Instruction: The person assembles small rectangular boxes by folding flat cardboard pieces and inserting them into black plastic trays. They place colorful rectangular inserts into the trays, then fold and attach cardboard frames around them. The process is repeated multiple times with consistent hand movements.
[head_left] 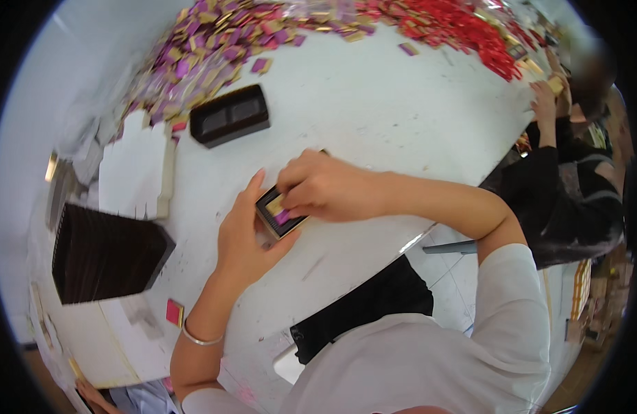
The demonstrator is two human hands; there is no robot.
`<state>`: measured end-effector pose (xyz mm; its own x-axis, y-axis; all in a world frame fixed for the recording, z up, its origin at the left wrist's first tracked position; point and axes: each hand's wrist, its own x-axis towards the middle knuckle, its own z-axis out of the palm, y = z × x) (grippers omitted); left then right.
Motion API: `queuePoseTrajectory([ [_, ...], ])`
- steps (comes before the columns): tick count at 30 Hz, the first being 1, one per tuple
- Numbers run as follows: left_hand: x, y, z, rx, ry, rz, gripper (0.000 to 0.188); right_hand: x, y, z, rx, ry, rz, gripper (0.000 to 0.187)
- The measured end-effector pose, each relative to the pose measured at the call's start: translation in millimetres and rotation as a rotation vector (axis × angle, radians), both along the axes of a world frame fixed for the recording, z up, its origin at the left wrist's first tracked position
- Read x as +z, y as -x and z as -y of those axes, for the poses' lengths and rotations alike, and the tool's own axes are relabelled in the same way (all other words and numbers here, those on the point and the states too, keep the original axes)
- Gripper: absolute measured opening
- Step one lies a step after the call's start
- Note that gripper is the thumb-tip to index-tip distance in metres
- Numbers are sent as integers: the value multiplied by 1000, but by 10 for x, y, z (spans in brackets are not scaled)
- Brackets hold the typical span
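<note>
Head view: left hand [244, 243] and right hand [332, 186] meet at a small dark box [265, 213]

Left thumb and fingers clasp the small dark box; right fingertips bunch over a purple-and-gold piece [282, 217] inside, pinched or not I cannot tell. The box is nearer the person than a black tray [240, 134], rightward; nearer and left of that tray stands a dark stack [106, 255].

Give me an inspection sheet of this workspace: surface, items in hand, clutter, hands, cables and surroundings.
Surface: white table, faintly marked.
Items in hand: small dark box, gold-and-purple piece at its opening.
Clutter: purple-and-gold heap, red heap, open dark tray, ridged dark stack.
Hands: left hand holds the box; right hand has fingers on the piece.
Cables: nothing seen.
Surroundings: co-worker in black at right.
</note>
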<state>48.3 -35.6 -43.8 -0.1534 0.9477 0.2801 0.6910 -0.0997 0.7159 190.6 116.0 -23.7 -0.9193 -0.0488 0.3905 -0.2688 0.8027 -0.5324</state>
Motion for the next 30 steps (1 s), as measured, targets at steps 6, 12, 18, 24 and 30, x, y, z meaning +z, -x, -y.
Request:
queuePoseTrajectory([
  [6, 50, -14, -20, 15, 1, -38, 88, 125, 73, 56, -138, 135, 241, 8],
  [12, 25, 20, 1, -24, 17, -27, 87, -7, -138, -1085, -635, 283, -240, 12],
  [18, -42, 61, -17, -31, 34, -3, 91, -473, -982, -2903, -1317, -219, -187, 25],
  [24, 20, 73, -1, -31, 35, -80, 87, -306, -755, -3333, -1479, -459, 202, 24],
  [30, 21, 57, -75, -80, 6, -45, 83, -268, -928, -3682, -1530, -603, 202, 23],
])
